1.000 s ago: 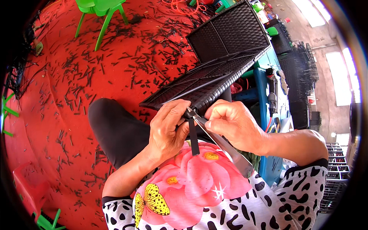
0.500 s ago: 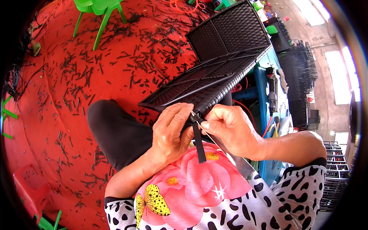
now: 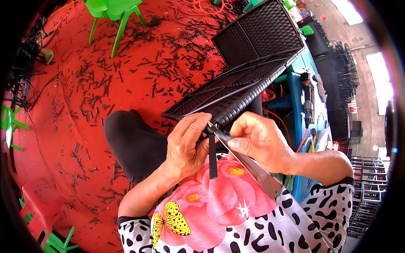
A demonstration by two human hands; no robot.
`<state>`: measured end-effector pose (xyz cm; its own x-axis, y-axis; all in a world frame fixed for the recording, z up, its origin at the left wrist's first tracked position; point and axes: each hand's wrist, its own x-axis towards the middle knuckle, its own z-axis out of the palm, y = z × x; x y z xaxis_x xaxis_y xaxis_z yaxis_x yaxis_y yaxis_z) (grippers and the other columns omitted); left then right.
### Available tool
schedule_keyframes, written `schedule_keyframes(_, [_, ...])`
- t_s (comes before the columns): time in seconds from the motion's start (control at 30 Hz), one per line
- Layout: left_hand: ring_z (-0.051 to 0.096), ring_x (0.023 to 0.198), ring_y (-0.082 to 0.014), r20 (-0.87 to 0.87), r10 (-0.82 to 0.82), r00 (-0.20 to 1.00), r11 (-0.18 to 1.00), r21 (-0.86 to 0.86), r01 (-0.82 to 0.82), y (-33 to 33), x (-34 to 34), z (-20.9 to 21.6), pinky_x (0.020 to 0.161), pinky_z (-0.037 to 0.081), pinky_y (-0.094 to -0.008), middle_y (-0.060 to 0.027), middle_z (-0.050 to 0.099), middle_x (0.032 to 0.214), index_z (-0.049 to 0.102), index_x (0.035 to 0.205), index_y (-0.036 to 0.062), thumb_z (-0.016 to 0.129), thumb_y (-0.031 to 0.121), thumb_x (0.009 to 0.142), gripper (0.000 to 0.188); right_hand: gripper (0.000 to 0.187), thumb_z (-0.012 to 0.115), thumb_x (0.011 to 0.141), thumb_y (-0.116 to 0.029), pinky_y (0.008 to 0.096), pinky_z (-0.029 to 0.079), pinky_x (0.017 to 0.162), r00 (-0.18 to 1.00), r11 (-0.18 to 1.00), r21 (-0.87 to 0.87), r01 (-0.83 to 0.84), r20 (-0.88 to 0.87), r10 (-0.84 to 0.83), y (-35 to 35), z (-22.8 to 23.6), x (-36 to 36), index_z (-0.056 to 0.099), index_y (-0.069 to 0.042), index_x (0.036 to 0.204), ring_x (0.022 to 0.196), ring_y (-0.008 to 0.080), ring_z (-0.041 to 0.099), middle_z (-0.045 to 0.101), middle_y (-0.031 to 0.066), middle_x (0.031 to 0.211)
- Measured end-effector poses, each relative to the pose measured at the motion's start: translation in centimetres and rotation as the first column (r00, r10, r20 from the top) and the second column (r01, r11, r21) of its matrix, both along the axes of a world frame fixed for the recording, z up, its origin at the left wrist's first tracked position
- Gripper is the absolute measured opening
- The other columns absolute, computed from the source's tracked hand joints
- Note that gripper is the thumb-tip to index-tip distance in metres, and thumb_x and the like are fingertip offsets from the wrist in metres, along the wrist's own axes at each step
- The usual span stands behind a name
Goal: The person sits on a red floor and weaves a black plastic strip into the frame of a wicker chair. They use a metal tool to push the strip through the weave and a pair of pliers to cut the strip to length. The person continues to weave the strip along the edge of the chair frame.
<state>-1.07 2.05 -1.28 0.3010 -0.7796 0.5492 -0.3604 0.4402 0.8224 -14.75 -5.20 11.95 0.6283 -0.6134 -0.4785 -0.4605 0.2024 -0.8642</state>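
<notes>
A black woven plastic-rattan panel (image 3: 253, 86), folded into an angled shape, slants down to my lap. My left hand (image 3: 187, 145) is closed around its near end, thumb and fingers gripping beside the wrapped edge. A small pointed metal tip (image 3: 210, 124) shows at the left fingertips; the rest of that piece is hidden. My right hand (image 3: 263, 143) pinches a long flat black strip (image 3: 253, 170), which runs from the panel's end down across my shirt. A short black strip end (image 3: 213, 158) hangs from the same spot, between my hands.
Black strip offcuts (image 3: 95, 105) litter the red floor covering (image 3: 63, 139). A green stool (image 3: 116, 12) stands at far left, a red chair (image 3: 40, 206) at near left. On the right, a blue table (image 3: 297, 109) holds a corded black tool (image 3: 309, 99). More woven panels (image 3: 333, 80) stand beyond.
My right hand has lifted slightly and drawn away from the panel's end. The long strip has turned its flat face to view. My left hand keeps its grip; the view has shifted a little.
</notes>
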Motion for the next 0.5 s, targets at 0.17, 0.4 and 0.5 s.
schedule_keyframes(0.17, [0.057,0.1,-0.0336,-0.185,-0.194,0.963,0.976,0.065,0.209,0.6,0.3,0.9,0.08,0.047,-0.0375,-0.0207,0.057,0.11,0.054,0.113,-0.0034,0.076,0.016,0.065,0.056,0.023,0.06,0.088,-0.013,0.0229,0.043,0.046,0.997,0.996,0.067,-0.051,0.062,0.047,-0.1,-1.2,-1.0,0.049,0.0,0.072,0.057,0.0076,0.056,0.053,0.0022,0.062])
schedule_keyframes(0.4, [0.055,0.091,-0.0302,-0.138,-0.101,0.985,0.98,0.155,0.122,0.6,-1.7,1.6,0.079,0.043,-0.0392,-0.0143,0.056,0.1,0.051,0.113,-0.0015,0.082,0.045,0.057,0.079,0.034,0.051,0.094,-0.028,0.0224,0.034,0.047,0.998,0.998,0.013,-0.054,0.044,0.054,-0.5,-1.7,-1.5,0.055,-0.002,0.073,0.056,0.0024,0.039,0.047,-0.0035,0.063])
schedule_keyframes(0.5, [0.055,0.091,-0.0323,-0.093,-0.07,0.993,0.983,0.161,0.084,0.7,-2.5,1.7,0.08,0.043,-0.04,-0.0153,0.057,0.099,0.051,0.111,-0.0015,0.081,0.04,0.061,0.072,0.037,0.047,0.096,-0.033,0.0218,0.035,0.051,0.988,0.995,0.011,-0.095,0.125,0.093,-0.3,-1.9,-2.5,0.056,-0.002,0.077,0.06,0.0027,0.039,0.047,-0.0038,0.065])
